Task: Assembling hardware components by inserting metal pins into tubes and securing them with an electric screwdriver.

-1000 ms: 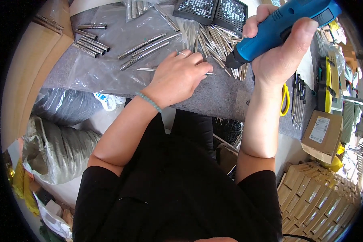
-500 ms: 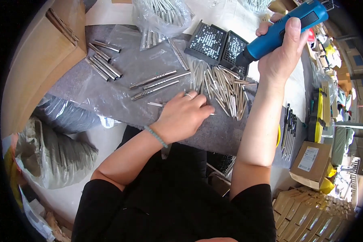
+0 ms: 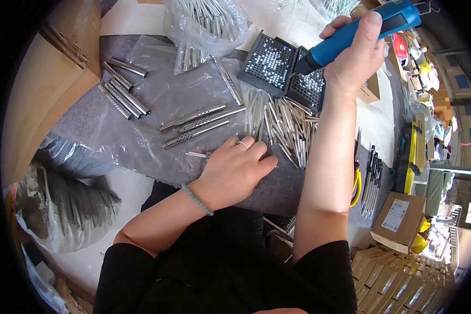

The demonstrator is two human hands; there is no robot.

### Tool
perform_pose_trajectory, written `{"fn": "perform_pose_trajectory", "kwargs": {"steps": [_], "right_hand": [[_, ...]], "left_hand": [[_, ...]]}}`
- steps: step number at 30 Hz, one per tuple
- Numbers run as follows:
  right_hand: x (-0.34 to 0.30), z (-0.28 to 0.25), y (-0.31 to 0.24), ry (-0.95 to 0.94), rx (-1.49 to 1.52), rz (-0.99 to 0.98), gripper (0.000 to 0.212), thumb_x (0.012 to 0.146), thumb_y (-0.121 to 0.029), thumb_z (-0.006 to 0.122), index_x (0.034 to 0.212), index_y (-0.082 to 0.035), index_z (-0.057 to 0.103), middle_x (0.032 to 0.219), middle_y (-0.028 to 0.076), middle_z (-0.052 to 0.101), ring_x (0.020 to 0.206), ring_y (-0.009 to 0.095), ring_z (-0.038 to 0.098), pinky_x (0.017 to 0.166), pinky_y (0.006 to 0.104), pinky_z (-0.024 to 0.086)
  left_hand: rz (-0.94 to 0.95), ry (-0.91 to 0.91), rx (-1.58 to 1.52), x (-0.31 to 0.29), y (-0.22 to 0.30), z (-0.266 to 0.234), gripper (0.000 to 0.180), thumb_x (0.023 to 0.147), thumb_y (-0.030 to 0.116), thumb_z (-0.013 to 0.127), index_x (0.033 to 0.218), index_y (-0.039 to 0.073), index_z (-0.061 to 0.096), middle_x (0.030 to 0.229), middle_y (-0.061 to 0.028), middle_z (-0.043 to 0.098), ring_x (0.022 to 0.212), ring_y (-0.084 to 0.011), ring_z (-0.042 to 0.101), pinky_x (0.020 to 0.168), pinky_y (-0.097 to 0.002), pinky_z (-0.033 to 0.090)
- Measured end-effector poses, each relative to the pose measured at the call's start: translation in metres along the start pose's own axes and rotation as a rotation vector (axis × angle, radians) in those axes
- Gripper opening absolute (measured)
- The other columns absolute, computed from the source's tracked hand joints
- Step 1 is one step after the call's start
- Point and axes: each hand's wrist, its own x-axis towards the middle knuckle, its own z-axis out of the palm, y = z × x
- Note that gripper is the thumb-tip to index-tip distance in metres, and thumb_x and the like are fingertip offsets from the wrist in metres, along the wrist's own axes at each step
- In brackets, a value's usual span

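My right hand (image 3: 353, 57) is wrapped round a blue electric screwdriver (image 3: 340, 44). Its dark nose points down over two black perforated trays (image 3: 310, 99) that hold many small shiny metal pieces, likely screws. My left hand (image 3: 233, 172), with a ring and a beaded bracelet, lies low over the grey table with curled fingers. What its fingertips grip is hidden; a small bright tip shows by the thumb. Thin rods (image 3: 196, 155) stick out beside this hand. Just beyond it lies a heap of slim silver rods (image 3: 288, 131), partly on clear plastic.
Perforated metal tubes (image 3: 204, 121) lie left of centre, with more tubes (image 3: 123, 97) farther left. A clear bag of rods (image 3: 206, 26) stands at the back. Cardboard boxes (image 3: 397, 220) flank the table. Black-ended tools (image 3: 371, 180) and a yellow loop (image 3: 357, 187) lie at right.
The screwdriver's nose has moved up and left, from the near end of the right tray to its far left part. My left hand stays by the rods; the whole view has shifted slightly.
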Motion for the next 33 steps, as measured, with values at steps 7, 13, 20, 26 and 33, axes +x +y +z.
{"fn": "perform_pose_trajectory", "kwargs": {"steps": [7,13,20,26,33], "right_hand": [[-0.005,0.000,0.019,-0.068,-0.026,-0.038,0.044,0.086,-0.047,0.056,0.085,-0.004,0.047,0.063,0.009,0.055,0.049,0.016,0.055,0.045,0.0275,0.045],[-0.006,0.001,0.026,-0.047,-0.042,-0.025,0.045,0.086,-0.048,0.055,0.085,-0.004,0.046,0.063,0.009,0.055,0.049,0.016,0.055,0.046,0.0276,0.046],[-0.012,0.000,0.027,-0.044,-0.053,-0.032,0.043,0.085,-0.047,0.056,0.083,-0.005,0.046,0.062,0.008,0.055,0.049,0.016,0.055,0.046,0.0276,0.047],[-0.015,0.001,0.025,-0.176,0.947,0.257,0.042,0.088,-0.046,0.053,0.087,-0.004,0.049,0.063,0.006,0.051,0.046,0.012,0.050,0.042,0.0210,0.039],[-0.040,0.010,-0.066,0.007,-0.142,-0.037,0.046,0.084,-0.047,0.059,0.095,-0.003,0.050,0.074,0.008,0.055,0.057,0.014,0.054,0.052,0.0234,0.044]], "left_hand": [[-0.019,-0.030,-0.004,0.000,-0.001,0.002,0.023,0.072,0.013,0.060,0.094,0.013,0.063,0.081,-0.0018,0.051,0.080,-0.0192,0.051,0.068,-0.0317,0.040],[-0.026,-0.034,0.002,0.001,-0.001,0.002,0.023,0.072,0.013,0.061,0.094,0.013,0.064,0.082,-0.0017,0.051,0.080,-0.0193,0.051,0.070,-0.0316,0.040],[-0.023,-0.037,-0.013,-0.001,0.000,0.001,0.022,0.072,0.013,0.061,0.094,0.013,0.064,0.081,-0.0018,0.051,0.080,-0.0193,0.051,0.070,-0.0315,0.040],[-0.012,-0.025,-0.019,-0.002,0.001,0.002,0.022,0.072,0.013,0.061,0.093,0.012,0.063,0.081,-0.0019,0.051,0.079,-0.0195,0.051,0.069,-0.0313,0.040],[0.017,0.034,-0.005,0.001,-0.003,0.004,0.018,0.075,0.013,0.061,0.092,0.011,0.063,0.082,-0.0030,0.052,0.082,-0.0215,0.052,0.068,-0.0331,0.040]]}}
